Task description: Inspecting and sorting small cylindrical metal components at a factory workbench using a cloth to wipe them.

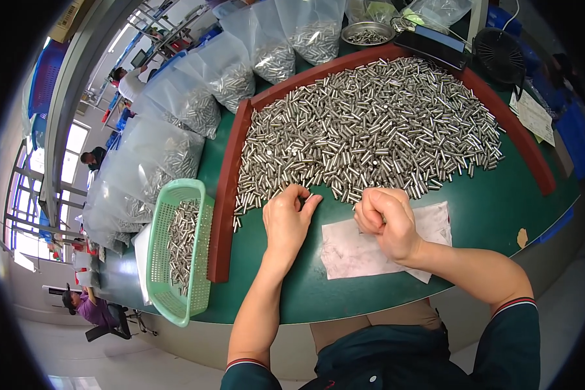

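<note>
A wide heap of small, shiny metal pins [370, 123] covers the green table [305, 296] in front of me. At the heap's near edge, my left hand [288, 218] is closed, with a metal pin [309, 197] showing between thumb and curled fingers. My right hand [389, 221] makes a fist above a smudged white cloth [344, 253]. Whatever lies inside that fist is hidden by the fingers. Left of my left hand stands a light green plastic basket [203, 260] with more pins in it.
A dark red raised border [230, 195] frames the heap. Clear plastic bags of pins [195, 104] line the left and far side. A metal bowl [364, 40], a phone [431, 50] and a black fan [498, 55] stand at the back. Other people sit farther off left.
</note>
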Tool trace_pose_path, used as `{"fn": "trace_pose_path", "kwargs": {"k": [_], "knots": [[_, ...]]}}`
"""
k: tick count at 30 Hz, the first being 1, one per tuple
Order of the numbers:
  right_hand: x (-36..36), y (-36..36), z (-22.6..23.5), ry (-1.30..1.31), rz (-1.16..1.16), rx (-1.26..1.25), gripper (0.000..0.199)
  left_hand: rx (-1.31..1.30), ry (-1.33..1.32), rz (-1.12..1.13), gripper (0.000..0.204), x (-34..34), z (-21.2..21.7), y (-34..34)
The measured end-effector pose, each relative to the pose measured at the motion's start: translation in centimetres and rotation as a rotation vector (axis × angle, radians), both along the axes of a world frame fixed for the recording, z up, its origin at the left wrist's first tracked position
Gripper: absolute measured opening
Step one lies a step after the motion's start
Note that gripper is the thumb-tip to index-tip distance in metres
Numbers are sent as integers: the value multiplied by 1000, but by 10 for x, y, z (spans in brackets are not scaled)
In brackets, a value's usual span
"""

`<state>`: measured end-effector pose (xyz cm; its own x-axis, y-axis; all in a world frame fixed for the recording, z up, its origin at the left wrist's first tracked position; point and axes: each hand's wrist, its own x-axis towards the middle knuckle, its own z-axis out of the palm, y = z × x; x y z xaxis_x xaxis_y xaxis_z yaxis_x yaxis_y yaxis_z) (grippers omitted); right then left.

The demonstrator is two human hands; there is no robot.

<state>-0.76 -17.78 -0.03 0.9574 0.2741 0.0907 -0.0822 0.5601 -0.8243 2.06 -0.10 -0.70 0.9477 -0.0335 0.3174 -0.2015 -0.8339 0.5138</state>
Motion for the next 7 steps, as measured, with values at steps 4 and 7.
{"fn": "trace_pose_path", "kwargs": {"k": [4, 7], "knots": [[0, -1, -1, -4, -8, -3, 31, 54, 36, -15, 20, 2, -3, -3], [2, -1, -4, -44, -14, -27, 35, 52, 56, -57, 20, -1, -3, -7]]}}
